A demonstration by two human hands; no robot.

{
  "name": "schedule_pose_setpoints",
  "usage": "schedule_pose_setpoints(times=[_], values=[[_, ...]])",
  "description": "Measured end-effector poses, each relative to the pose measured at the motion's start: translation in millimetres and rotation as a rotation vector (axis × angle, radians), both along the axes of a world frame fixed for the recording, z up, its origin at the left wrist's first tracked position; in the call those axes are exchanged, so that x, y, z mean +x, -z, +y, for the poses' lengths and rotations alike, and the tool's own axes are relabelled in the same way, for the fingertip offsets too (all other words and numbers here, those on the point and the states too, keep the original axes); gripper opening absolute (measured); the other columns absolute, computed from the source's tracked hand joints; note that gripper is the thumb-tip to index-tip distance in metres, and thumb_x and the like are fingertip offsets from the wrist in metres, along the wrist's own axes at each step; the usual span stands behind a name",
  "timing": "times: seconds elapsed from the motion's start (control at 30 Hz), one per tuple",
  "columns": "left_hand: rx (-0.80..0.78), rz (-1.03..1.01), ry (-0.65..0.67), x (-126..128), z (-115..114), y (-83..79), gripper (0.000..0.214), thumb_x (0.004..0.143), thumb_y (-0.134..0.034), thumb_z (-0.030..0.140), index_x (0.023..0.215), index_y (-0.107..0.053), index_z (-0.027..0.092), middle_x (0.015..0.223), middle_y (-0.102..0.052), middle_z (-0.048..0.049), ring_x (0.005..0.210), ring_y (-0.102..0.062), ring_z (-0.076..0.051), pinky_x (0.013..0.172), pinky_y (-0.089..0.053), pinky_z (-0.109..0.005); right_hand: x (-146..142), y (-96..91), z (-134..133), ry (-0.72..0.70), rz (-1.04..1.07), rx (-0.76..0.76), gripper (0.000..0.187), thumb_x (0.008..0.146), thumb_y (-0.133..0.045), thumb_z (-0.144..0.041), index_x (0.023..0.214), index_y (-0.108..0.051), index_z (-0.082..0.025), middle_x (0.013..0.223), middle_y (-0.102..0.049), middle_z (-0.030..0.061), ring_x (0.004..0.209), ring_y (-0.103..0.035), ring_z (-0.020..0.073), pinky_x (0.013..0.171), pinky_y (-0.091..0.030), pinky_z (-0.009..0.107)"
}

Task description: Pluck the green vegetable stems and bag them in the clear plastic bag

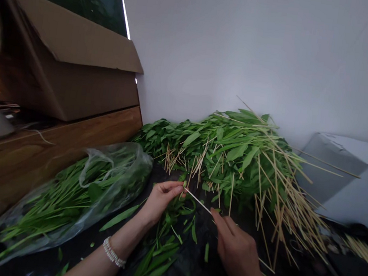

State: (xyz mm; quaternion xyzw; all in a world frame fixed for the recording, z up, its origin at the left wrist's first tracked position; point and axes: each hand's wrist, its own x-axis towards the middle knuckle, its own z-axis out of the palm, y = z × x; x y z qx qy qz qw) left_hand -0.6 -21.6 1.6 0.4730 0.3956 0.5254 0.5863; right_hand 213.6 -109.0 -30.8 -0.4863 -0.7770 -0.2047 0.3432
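Note:
My left hand, a beaded bracelet at its wrist, pinches a small green stem piece between thumb and fingertips. A thin wooden skewer slants from there down to my right hand, which is closed around its other end. The skewer's far tip meets the green piece at my left fingertips; whether it has gone through is too small to tell. Loose green leaves lie below and between my hands on a black sheet.
Beyond my hands, a large heap of leafy greens on skewers leans against the white wall. A clear plastic bag of long-stemmed greens lies left. An open cardboard box stands on a wooden ledge. At right is a white box.

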Motion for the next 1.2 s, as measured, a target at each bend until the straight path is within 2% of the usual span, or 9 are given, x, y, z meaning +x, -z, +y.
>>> schedule_pose_setpoints(times=[0.37, 0.6, 0.77, 0.93, 1.07, 1.2], values=[[0.018, 0.024, 0.018, -1.8, 1.1, 1.8, 0.028, 0.067, -0.08, 0.032, 0.088, -0.075, 0.013, 0.075, -0.075, -0.0048, 0.067, -0.067, -0.014, 0.07, -0.053, -0.024, -1.3, 4.5, 2.2, -0.005, 0.01, 0.0, 0.035, 0.096, -0.032, -0.012, 0.118, -0.059, -0.012, 0.075, -0.064, 0.0034, 0.059, -0.062, 0.0124, 0.053, -0.043, 0.024], [0.082, 0.163, -0.007, -0.6, 0.9, 0.5, 0.027, 0.064, -0.081, 0.033, 0.083, -0.076, 0.014, 0.074, -0.075, -0.0054, 0.067, -0.066, -0.014, 0.069, -0.052, -0.024, -4.5, 5.4, 0.3, -0.017, 0.022, -0.056, 0.037, 0.095, -0.03, -0.011, 0.118, -0.059, -0.01, 0.076, -0.065, 0.005, 0.062, -0.064, 0.0143, 0.056, -0.047, 0.025], [0.078, 0.118, 0.023, -2.0, 1.2, -2.0, 0.04, 0.066, -0.081, 0.033, 0.101, -0.071, 0.016, 0.076, -0.075, -0.004, 0.068, -0.066, -0.014, 0.071, -0.051, -0.024, -4.7, 5.3, 0.5, -0.045, 0.073, -0.083, 0.038, 0.095, -0.03, -0.012, 0.12, -0.059, -0.01, 0.081, -0.066, 0.0061, 0.062, -0.065, 0.0143, 0.057, -0.049, 0.024], [0.04, 0.055, 0.08, -4.0, 3.4, 0.5, 0.022, 0.067, -0.08, 0.031, 0.077, -0.073, 0.013, 0.071, -0.073, -0.0036, 0.063, -0.061, -0.01, 0.067, -0.048, -0.021, -5.7, 3.1, -0.3, -0.054, 0.081, -0.077, 0.038, 0.095, -0.031, -0.011, 0.119, -0.059, -0.01, 0.079, -0.066, 0.0063, 0.066, -0.066, 0.0153, 0.061, -0.051, 0.024], [0.003, -0.025, 0.155, -4.0, 3.0, 1.8, 0.019, 0.069, -0.08, 0.029, 0.076, -0.073, 0.013, 0.069, -0.071, -0.0023, 0.061, -0.059, -0.008, 0.064, -0.046, -0.019, -7.4, 2.4, -1.8, -0.075, 0.108, -0.1, 0.037, 0.094, -0.032, -0.011, 0.12, -0.059, -0.01, 0.078, -0.066, 0.0061, 0.067, -0.066, 0.0148, 0.064, -0.052, 0.023], [0.014, -0.023, 0.167, -5.1, 2.8, 1.3, 0.019, 0.067, -0.081, 0.029, 0.074, -0.073, 0.013, 0.065, -0.069, -0.0019, 0.059, -0.059, -0.009, 0.063, -0.045, -0.019, -8.4, 2.9, -2.6, -0.082, 0.118, -0.119, 0.038, 0.093, -0.032, -0.01, 0.12, -0.059, -0.01, 0.077, -0.065, 0.0055, 0.067, -0.066, 0.0151, 0.062, -0.052, 0.023]])
